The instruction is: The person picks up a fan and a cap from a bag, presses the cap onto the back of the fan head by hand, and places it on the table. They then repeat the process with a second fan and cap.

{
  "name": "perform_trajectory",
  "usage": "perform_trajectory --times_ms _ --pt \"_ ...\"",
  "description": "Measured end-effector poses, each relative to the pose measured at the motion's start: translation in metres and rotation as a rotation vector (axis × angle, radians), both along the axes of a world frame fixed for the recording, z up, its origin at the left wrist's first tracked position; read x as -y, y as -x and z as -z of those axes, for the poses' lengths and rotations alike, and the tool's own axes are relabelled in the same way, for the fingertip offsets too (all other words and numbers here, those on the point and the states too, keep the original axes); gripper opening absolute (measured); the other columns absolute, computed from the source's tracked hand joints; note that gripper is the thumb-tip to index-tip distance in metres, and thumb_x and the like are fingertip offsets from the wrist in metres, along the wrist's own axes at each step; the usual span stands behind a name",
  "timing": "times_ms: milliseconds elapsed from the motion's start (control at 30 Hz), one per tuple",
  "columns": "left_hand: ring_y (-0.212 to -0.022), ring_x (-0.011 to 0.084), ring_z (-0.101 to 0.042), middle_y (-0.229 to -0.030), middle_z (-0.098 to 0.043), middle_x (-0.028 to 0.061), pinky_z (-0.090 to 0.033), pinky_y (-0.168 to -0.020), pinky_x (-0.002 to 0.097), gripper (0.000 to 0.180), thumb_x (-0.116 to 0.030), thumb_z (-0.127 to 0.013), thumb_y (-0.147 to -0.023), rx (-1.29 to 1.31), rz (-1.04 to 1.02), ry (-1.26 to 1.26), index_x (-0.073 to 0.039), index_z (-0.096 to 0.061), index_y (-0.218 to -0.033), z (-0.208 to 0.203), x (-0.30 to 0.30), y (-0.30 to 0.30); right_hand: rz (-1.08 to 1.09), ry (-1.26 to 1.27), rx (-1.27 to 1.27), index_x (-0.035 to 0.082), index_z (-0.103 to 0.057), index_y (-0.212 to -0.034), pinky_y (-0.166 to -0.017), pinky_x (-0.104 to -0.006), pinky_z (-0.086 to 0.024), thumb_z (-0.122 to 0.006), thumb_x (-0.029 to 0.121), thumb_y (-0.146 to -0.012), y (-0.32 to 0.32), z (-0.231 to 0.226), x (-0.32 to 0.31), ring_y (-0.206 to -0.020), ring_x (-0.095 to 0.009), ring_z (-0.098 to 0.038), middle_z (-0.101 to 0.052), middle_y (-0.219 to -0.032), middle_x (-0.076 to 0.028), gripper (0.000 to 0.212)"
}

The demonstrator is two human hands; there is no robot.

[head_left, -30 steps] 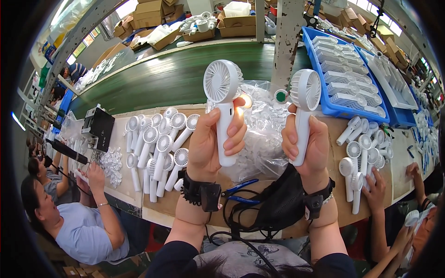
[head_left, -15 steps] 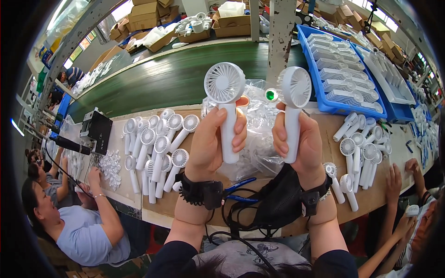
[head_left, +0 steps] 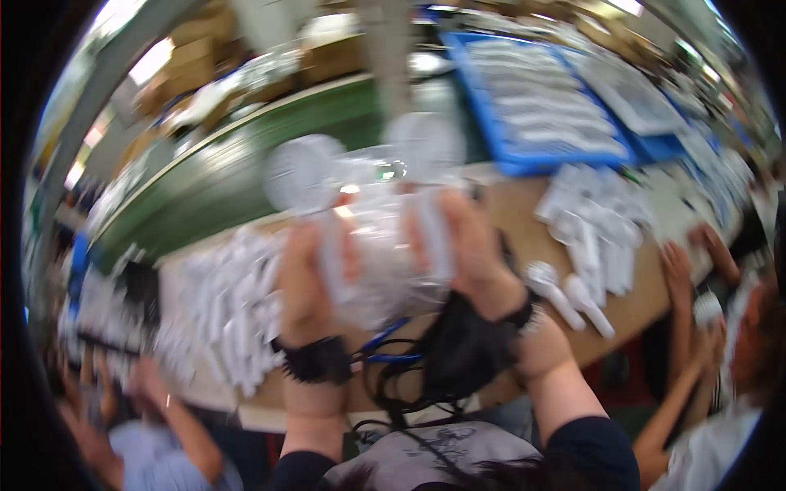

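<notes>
Motion smears the whole view. My left hand (head_left: 301, 274) is wrapped round the handle of a white handheld fan (head_left: 307, 173), whose round head points up. A second white handheld fan (head_left: 426, 149) stands upright in my right hand (head_left: 476, 250), its head level with the first. Between and behind the two handles lies a clear plastic bag (head_left: 381, 282) with white pieces in it. Many similar fans (head_left: 237, 307) are heaped on the bench to the left of my left hand. More fans (head_left: 585, 229) lie in a pile to the right.
A green conveyor belt (head_left: 196, 192) runs behind the bench. At the back right stands a blue tray (head_left: 524, 166) of white parts. Blue-handled pliers (head_left: 393, 358) and a black bag with cables (head_left: 458, 352) lie near me. Co-workers sit at both sides.
The head view has swung right, so the scene slides left and blurs. Both hands and their fans sit further left in the picture. Both grips are kept.
</notes>
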State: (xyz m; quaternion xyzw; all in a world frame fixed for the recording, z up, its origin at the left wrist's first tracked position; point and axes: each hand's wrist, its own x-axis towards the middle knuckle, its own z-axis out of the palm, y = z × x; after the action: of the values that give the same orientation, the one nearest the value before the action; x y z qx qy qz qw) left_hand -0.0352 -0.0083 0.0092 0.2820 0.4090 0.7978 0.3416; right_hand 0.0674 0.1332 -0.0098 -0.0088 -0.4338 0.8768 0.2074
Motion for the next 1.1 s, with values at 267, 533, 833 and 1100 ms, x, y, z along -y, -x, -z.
perform_trajectory --times_ms 267,533,833,1100 --pt "-0.048 0.0037 -0.031 -0.066 -0.036 -0.0001 -0.027 -0.039 0.0164 0.041 -0.022 -0.034 -0.090 0.048 -0.199 0.063 0.003 -0.032 -0.123 -0.003 -0.006 0.002 -0.050 0.004 -0.095 0.008 -0.042 -0.100 -0.035 -0.0218 -0.035 -0.039 0.025 -0.086 0.012 -0.005 -0.002 -0.045 -0.010 -0.045 -0.046 -0.060 -0.005 0.023" --pt "-0.051 0.0031 -0.029 -0.069 -0.032 -0.0006 -0.026 -0.042 0.0148 0.045 -0.023 -0.033 -0.090 -0.019 -0.199 0.061 0.002 -0.028 -0.127 0.000 -0.018 -0.020 -0.035 -0.003 -0.148 0.006 -0.042 -0.099 -0.037 -0.0199 -0.033 -0.037 0.021 -0.085 -0.006 -0.003 -0.001 -0.042 -0.007 -0.040 -0.042 -0.057 -0.001 0.021" --pt "-0.052 0.0027 -0.030 -0.069 -0.034 0.0002 -0.026 -0.041 0.0148 0.044 -0.024 -0.031 -0.091 -0.074 -0.178 0.068 0.002 -0.026 -0.127 0.002 -0.011 -0.009 -0.035 -0.010 -0.171 0.004 -0.043 -0.093 -0.038 -0.0226 -0.034 -0.035 0.020 -0.085 0.002 -0.003 0.005 -0.043 -0.009 -0.040 -0.042 -0.056 -0.002 0.020" --pt "-0.050 0.0032 -0.030 -0.068 -0.033 0.0001 -0.026 -0.040 0.0146 0.043 -0.024 -0.032 -0.091 -0.016 -0.190 0.058 0.002 -0.027 -0.125 0.001 -0.015 -0.011 -0.029 -0.028 -0.176 0.004 -0.044 -0.092 -0.038 -0.0226 -0.034 -0.034 0.020 -0.086 0.001 -0.003 0.003 -0.043 -0.009 -0.040 -0.042 -0.056 -0.002 0.020"
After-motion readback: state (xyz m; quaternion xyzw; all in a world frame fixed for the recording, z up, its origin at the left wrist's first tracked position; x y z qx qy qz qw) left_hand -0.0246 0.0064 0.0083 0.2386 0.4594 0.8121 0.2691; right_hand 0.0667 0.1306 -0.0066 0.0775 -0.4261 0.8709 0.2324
